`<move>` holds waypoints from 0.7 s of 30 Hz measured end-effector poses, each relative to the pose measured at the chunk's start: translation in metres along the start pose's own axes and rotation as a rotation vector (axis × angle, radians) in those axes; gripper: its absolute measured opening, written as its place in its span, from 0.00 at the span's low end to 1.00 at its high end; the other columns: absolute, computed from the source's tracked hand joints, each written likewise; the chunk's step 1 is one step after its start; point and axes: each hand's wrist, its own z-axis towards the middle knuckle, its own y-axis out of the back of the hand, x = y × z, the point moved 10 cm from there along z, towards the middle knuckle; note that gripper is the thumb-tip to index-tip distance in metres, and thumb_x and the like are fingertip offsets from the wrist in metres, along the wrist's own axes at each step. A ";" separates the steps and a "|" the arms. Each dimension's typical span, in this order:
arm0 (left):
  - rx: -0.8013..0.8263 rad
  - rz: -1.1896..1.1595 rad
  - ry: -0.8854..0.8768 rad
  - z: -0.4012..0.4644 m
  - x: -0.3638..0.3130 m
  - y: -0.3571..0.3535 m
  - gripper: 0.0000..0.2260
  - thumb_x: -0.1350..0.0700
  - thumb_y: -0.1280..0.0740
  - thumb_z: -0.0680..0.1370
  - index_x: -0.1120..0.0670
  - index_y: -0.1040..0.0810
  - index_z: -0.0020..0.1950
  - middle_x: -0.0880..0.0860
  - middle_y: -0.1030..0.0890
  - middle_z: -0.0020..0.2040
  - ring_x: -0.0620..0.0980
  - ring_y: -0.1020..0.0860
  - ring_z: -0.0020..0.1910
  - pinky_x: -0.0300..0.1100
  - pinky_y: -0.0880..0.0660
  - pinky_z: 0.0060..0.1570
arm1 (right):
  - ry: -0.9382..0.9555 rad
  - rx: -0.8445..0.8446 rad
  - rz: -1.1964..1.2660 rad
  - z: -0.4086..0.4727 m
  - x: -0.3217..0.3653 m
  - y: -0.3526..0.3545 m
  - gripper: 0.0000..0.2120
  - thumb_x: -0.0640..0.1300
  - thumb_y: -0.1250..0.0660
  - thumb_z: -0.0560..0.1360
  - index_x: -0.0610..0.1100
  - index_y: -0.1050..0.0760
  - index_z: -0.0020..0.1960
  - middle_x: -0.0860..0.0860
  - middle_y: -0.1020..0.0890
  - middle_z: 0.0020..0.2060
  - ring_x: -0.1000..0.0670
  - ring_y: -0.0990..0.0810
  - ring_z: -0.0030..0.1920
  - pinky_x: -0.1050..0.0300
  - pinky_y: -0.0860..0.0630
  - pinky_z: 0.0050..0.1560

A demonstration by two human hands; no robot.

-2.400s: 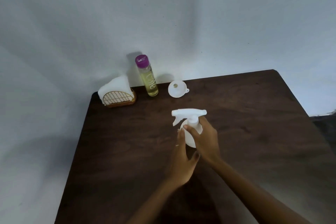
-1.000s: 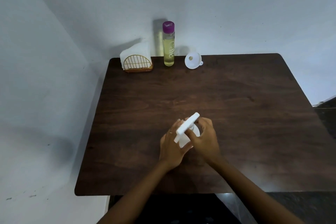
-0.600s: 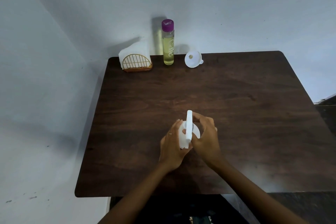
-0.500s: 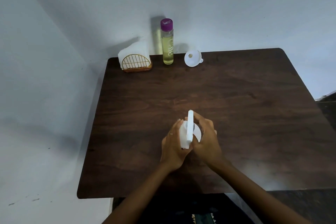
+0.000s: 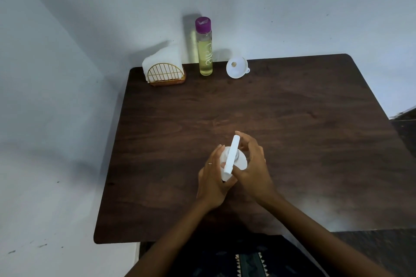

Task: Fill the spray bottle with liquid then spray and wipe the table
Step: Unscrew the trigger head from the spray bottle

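White spray bottle point(image 5: 242, 161) stands on the dark tabletop point(image 5: 292, 119), lower centre of frame, trigger head point(image 5: 231, 156) on top w/ its long axis running up-frame. Left hand point(image 5: 213, 177) wraps the bottle body, grip curled round it; right hand point(image 5: 253, 168) has fingers curled on the trigger head. Top of frame, along the tabletop's far edge: napkin holder point(image 5: 164, 69) upper left, purple-capped bottle of yellow liquid point(image 5: 205, 48) just right of it, white funnel point(image 5: 237, 67) further right.
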 end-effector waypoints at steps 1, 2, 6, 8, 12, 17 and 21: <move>0.004 -0.014 0.006 0.000 0.002 -0.001 0.36 0.33 0.36 0.70 0.41 0.43 0.74 0.44 0.35 0.74 0.44 0.33 0.70 0.54 0.33 0.69 | -0.004 -0.027 0.027 0.002 -0.001 0.002 0.31 0.47 0.25 0.66 0.52 0.33 0.67 0.56 0.26 0.61 0.56 0.28 0.59 0.44 0.27 0.63; 0.006 -0.027 0.025 0.000 0.002 -0.001 0.36 0.31 0.37 0.69 0.41 0.42 0.74 0.45 0.34 0.74 0.44 0.32 0.70 0.54 0.33 0.69 | -0.003 -0.049 0.043 0.003 -0.002 0.004 0.29 0.45 0.25 0.67 0.53 0.32 0.65 0.56 0.25 0.59 0.55 0.27 0.58 0.43 0.26 0.61; -0.011 -0.002 0.032 0.000 -0.001 0.002 0.38 0.27 0.43 0.69 0.43 0.41 0.74 0.44 0.35 0.74 0.44 0.33 0.71 0.52 0.34 0.70 | 0.040 -0.028 -0.013 0.001 -0.001 0.004 0.24 0.46 0.30 0.70 0.57 0.32 0.64 0.58 0.23 0.59 0.53 0.26 0.61 0.41 0.27 0.62; -0.017 0.013 0.018 0.001 -0.003 0.002 0.38 0.28 0.43 0.69 0.44 0.42 0.75 0.45 0.35 0.74 0.44 0.34 0.71 0.53 0.34 0.69 | 0.071 0.013 -0.030 0.000 0.002 0.002 0.25 0.48 0.33 0.70 0.56 0.34 0.66 0.60 0.24 0.60 0.55 0.27 0.62 0.41 0.29 0.65; -0.008 0.013 0.016 0.002 -0.002 0.002 0.33 0.32 0.38 0.69 0.34 0.46 0.71 0.44 0.36 0.74 0.44 0.34 0.71 0.55 0.33 0.69 | 0.039 0.033 -0.010 0.003 0.002 0.000 0.31 0.51 0.29 0.67 0.53 0.34 0.67 0.58 0.26 0.61 0.57 0.29 0.61 0.44 0.28 0.64; 0.007 0.063 0.002 0.003 -0.001 0.001 0.36 0.32 0.38 0.71 0.41 0.46 0.75 0.42 0.37 0.75 0.43 0.34 0.71 0.57 0.32 0.67 | 0.052 -0.040 0.000 0.009 0.006 0.007 0.26 0.46 0.26 0.69 0.64 0.34 0.59 0.61 0.23 0.52 0.54 0.24 0.56 0.42 0.26 0.59; 0.001 0.076 0.008 0.002 -0.002 0.002 0.37 0.34 0.38 0.70 0.41 0.46 0.75 0.43 0.38 0.75 0.44 0.35 0.72 0.56 0.33 0.68 | 0.066 0.052 -0.044 0.007 0.003 0.001 0.25 0.49 0.30 0.71 0.62 0.36 0.63 0.58 0.23 0.59 0.52 0.25 0.61 0.42 0.26 0.61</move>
